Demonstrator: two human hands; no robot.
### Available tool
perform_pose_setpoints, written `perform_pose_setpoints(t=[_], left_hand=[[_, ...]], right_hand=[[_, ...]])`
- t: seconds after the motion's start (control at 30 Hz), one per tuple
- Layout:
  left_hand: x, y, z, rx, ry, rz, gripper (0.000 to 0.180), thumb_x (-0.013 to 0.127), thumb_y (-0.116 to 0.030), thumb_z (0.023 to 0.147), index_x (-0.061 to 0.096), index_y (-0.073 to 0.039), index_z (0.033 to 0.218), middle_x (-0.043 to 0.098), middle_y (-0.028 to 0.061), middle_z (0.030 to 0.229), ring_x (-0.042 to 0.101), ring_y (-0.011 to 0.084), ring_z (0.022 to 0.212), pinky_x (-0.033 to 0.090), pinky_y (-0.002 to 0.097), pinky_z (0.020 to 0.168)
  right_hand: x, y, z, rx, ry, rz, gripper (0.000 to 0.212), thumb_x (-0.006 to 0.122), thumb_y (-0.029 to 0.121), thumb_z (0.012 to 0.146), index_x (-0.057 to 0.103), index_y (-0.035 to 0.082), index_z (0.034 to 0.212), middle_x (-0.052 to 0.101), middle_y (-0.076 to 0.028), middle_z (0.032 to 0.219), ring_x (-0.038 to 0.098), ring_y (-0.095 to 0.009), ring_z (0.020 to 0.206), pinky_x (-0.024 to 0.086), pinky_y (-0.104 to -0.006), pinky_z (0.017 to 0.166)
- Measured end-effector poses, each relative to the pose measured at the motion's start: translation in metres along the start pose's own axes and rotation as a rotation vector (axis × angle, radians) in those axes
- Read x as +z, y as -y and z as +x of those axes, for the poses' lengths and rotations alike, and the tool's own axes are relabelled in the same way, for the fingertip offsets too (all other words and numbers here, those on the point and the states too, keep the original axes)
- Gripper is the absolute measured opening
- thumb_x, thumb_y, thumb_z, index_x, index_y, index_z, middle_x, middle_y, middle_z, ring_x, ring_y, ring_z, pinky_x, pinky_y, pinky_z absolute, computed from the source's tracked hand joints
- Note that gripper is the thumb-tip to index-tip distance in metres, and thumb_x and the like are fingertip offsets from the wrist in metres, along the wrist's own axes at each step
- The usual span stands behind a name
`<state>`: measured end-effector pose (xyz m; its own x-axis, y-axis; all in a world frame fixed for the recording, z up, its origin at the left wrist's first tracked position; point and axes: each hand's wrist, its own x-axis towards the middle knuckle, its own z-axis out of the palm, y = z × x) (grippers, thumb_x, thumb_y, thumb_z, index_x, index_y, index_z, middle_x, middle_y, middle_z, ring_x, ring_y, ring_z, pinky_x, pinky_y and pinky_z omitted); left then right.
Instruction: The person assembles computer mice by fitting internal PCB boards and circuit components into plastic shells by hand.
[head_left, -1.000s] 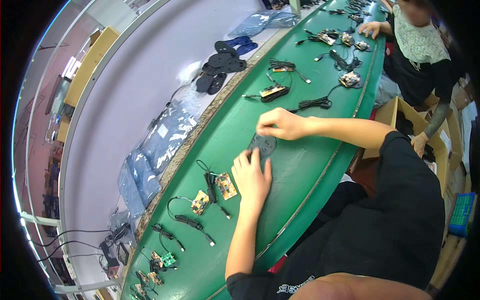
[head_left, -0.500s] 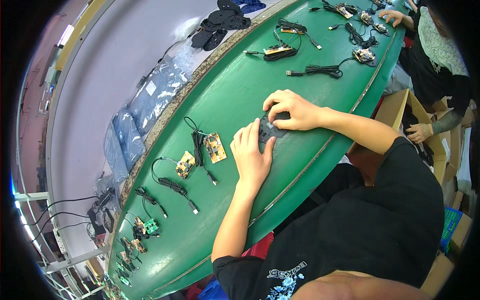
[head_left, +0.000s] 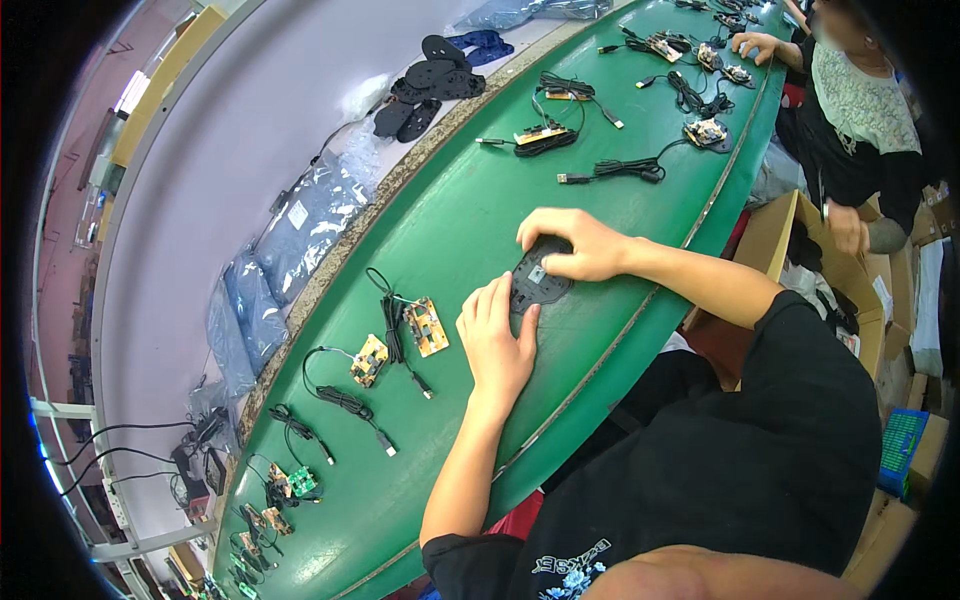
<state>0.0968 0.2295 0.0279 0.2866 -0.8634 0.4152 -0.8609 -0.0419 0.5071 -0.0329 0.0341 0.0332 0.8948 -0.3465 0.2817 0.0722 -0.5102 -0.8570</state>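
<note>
While the right hand (head_left: 578, 246) pinches one black mouse base plate (head_left: 537, 280) flat on the green belt (head_left: 450, 220), the left hand (head_left: 497, 335) lies open, fingertips touching its edge. Just left sit two yellow circuit boards (head_left: 426, 326) with black cables.

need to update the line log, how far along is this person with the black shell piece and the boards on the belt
In hand: both hands, left hand and right hand, press on a black shell piece lying flat on the green belt.

Done: nothing at this spot looks finished.

Left: two circuit boards with cables lie untouched beside the left hand, with more boards farther along the belt. A stack of black shells sits past the belt's edge.
</note>
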Motion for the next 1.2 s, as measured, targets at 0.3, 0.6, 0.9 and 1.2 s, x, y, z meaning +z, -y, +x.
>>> perform_pose_setpoints(t=[0.3,0.6,0.9,1.2], left_hand=[[0.000,0.004,-0.003,0.017,-0.024,-0.007,0.054,0.077,-0.017,0.083,0.059,0.000,0.132,0.063,0.0151,0.127,0.056,0.0329,0.120,0.041,0.0439,0.101],[0.002,0.002,-0.005,0.038,-0.024,-0.043,0.056,0.077,-0.017,0.084,0.058,0.000,0.133,0.061,0.0167,0.129,0.055,0.0332,0.121,0.041,0.0442,0.101],[-0.059,-0.005,0.036,-0.009,-0.422,-0.293,0.072,0.077,-0.024,0.086,0.045,0.002,0.145,0.044,0.0259,0.146,0.040,0.0397,0.139,0.031,0.0488,0.116],[-0.177,-0.091,0.076,0.158,-0.536,-0.434,0.043,0.071,-0.012,0.095,0.058,0.009,0.130,0.064,0.0139,0.125,0.061,0.0188,0.110,0.048,0.0321,0.094]], right_hand=[[-0.102,-0.045,0.077,0.149,-0.143,-0.908,0.039,0.064,0.035,0.093,0.066,0.012,0.125,0.065,-0.016,0.115,0.060,-0.035,0.113,0.046,-0.0469,0.098],[-0.164,0.044,0.136,0.213,-0.104,-0.048,0.034,0.048,0.037,0.107,0.063,0.007,0.109,0.067,-0.001,0.091,0.060,-0.010,0.079,0.052,-0.0283,0.072],[-0.134,0.230,0.146,-0.008,0.293,0.173,0.034,0.055,0.034,0.100,0.057,0.004,0.116,0.073,-0.013,0.096,0.063,-0.014,0.067,0.053,-0.0272,0.061],[-0.092,0.332,0.082,-0.106,0.515,0.042,0.049,0.077,0.019,0.082,0.057,-0.003,0.122,0.071,-0.011,0.086,0.063,-0.014,0.061,0.051,-0.0282,0.053]])
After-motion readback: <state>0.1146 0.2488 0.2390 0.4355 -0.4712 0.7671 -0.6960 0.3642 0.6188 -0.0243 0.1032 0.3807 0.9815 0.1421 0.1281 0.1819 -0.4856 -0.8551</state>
